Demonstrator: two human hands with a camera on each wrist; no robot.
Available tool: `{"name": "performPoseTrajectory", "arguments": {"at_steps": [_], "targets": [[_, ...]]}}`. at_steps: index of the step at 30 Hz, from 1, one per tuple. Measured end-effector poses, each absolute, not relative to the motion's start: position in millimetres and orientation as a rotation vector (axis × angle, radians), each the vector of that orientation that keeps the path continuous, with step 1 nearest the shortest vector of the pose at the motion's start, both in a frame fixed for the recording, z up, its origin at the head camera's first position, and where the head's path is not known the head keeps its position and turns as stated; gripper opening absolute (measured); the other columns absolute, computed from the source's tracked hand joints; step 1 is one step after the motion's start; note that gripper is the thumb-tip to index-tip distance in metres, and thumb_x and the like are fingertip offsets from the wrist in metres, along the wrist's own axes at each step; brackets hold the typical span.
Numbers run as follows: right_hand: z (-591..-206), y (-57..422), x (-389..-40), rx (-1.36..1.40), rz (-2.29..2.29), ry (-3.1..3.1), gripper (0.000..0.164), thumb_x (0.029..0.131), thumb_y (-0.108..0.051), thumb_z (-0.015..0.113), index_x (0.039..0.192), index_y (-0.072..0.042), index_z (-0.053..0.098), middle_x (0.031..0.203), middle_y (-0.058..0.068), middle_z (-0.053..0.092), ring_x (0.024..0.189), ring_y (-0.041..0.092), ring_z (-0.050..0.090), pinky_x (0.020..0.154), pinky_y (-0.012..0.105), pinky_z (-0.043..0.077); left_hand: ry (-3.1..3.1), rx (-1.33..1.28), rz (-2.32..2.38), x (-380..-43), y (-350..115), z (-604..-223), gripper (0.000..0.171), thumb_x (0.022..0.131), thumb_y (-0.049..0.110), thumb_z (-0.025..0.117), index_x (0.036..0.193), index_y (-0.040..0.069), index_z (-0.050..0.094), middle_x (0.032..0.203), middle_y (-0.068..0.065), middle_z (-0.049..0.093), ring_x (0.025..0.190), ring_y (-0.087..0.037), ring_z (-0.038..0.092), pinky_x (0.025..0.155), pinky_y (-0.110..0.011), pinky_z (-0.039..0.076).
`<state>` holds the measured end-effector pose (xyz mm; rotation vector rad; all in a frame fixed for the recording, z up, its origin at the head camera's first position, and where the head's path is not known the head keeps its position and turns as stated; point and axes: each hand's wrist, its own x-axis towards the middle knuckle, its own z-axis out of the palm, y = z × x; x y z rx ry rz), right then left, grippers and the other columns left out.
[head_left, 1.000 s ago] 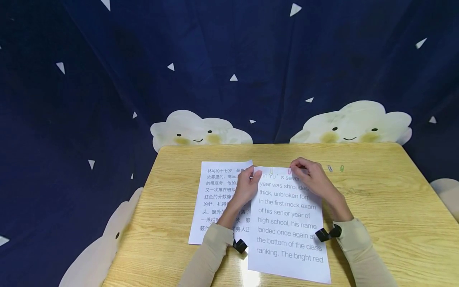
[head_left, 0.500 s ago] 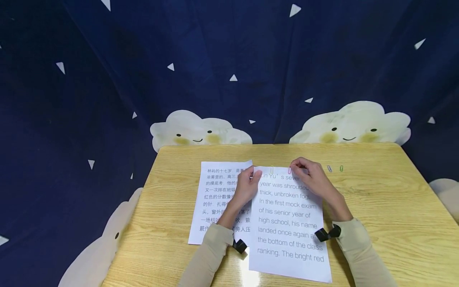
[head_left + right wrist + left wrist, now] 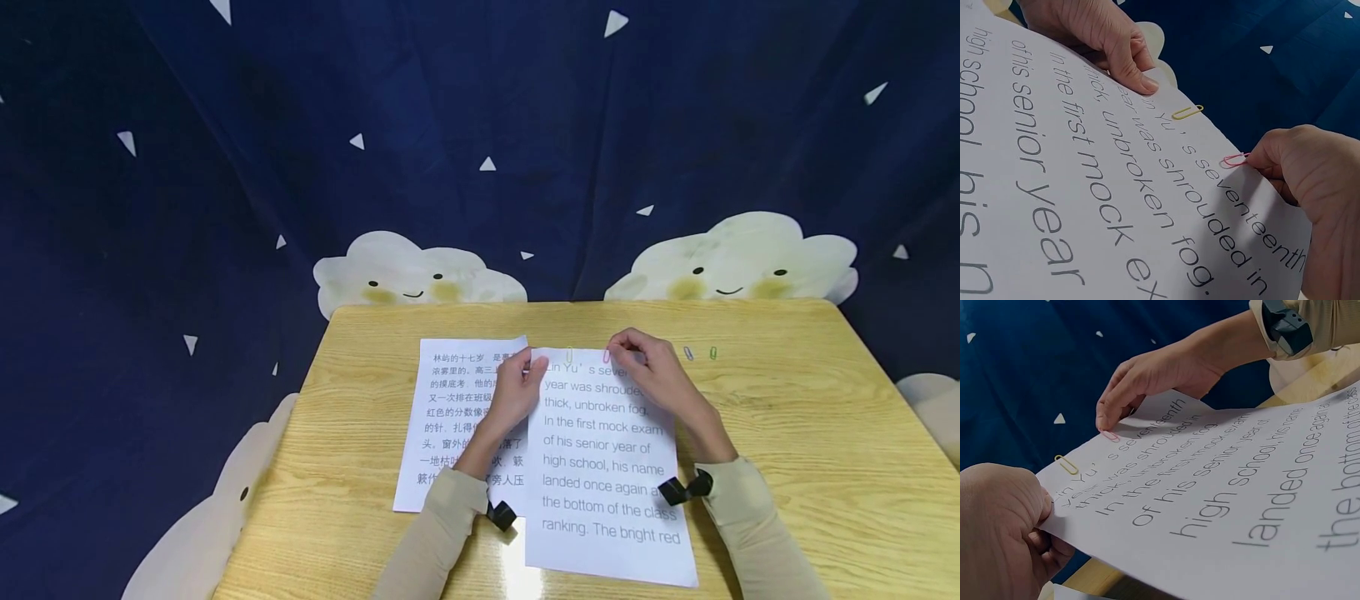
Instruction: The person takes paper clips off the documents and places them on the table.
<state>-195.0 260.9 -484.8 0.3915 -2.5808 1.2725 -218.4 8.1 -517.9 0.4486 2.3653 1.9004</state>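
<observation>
A sheet of paper with English print (image 3: 603, 467) is raised off the table at its top edge. My left hand (image 3: 517, 390) pinches its top left corner, thumb on the printed face. At the top edge my right hand (image 3: 656, 371) pinches a pink paper clip (image 3: 1235, 160), which sits partly over the paper. To the left of it a yellow paper clip (image 3: 1187, 112) is fixed on the same edge, between the two hands. Whether more than one sheet lies in the grip, I cannot tell.
A second sheet with Chinese print (image 3: 457, 417) lies on the wooden table (image 3: 810, 417) at left, partly under my left forearm. A blue paper clip (image 3: 688, 353) and a green paper clip (image 3: 713, 353) lie right of my right hand. A dark blue curtain (image 3: 465, 100) hangs behind.
The lower end of the English sheet has swung slightly to the right. Both hands keep their places, and the pink clip stays at the top edge.
</observation>
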Motion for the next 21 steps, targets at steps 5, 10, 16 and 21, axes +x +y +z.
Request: {"name": "performPoseTrajectory", "arguments": {"at_steps": [5, 10, 16, 21], "targets": [[-484, 262, -196, 0.368, 1.3, -2.567, 0.016, 0.109, -0.019, 0.058, 0.106, -0.008, 0.071, 0.096, 0.006, 0.071, 0.084, 0.017, 0.059, 0.077, 0.018, 0.043, 2.354, 0.436, 1.898, -218, 7, -517, 0.026, 0.11, 0.026, 0.053, 0.114, 0.007, 0.071, 0.086, -0.005, 0.071, 0.067, -0.015, 0.067, 0.065, -0.028, 0.056], [-481, 267, -196, 0.345, 1.298, -2.54, 0.015, 0.108, -0.016, 0.06, 0.104, -0.006, 0.071, 0.095, 0.008, 0.071, 0.08, 0.015, 0.059, 0.071, 0.017, 0.044, 2.359, 0.431, 1.892, -218, 7, -518, 0.025, 0.11, 0.025, 0.053, 0.114, 0.008, 0.072, 0.087, -0.004, 0.071, 0.069, -0.015, 0.066, 0.067, -0.027, 0.056], [-466, 262, -190, 0.364, 1.304, -2.542, 0.014, 0.106, -0.007, 0.06, 0.105, 0.002, 0.07, 0.093, 0.017, 0.071, 0.076, 0.018, 0.058, 0.067, 0.019, 0.043, 2.357, 0.44, 1.917, -218, 7, -520, 0.024, 0.11, 0.023, 0.054, 0.111, 0.007, 0.072, 0.086, -0.004, 0.071, 0.069, -0.014, 0.065, 0.069, -0.027, 0.055], [-468, 263, -190, 0.379, 1.302, -2.544, 0.012, 0.105, -0.006, 0.061, 0.105, -0.001, 0.071, 0.095, 0.015, 0.071, 0.077, 0.017, 0.057, 0.068, 0.018, 0.044, 2.342, 0.433, 1.934, -218, 8, -519, 0.024, 0.109, 0.023, 0.055, 0.111, 0.007, 0.072, 0.085, -0.005, 0.071, 0.069, -0.014, 0.065, 0.067, -0.027, 0.054]]}}
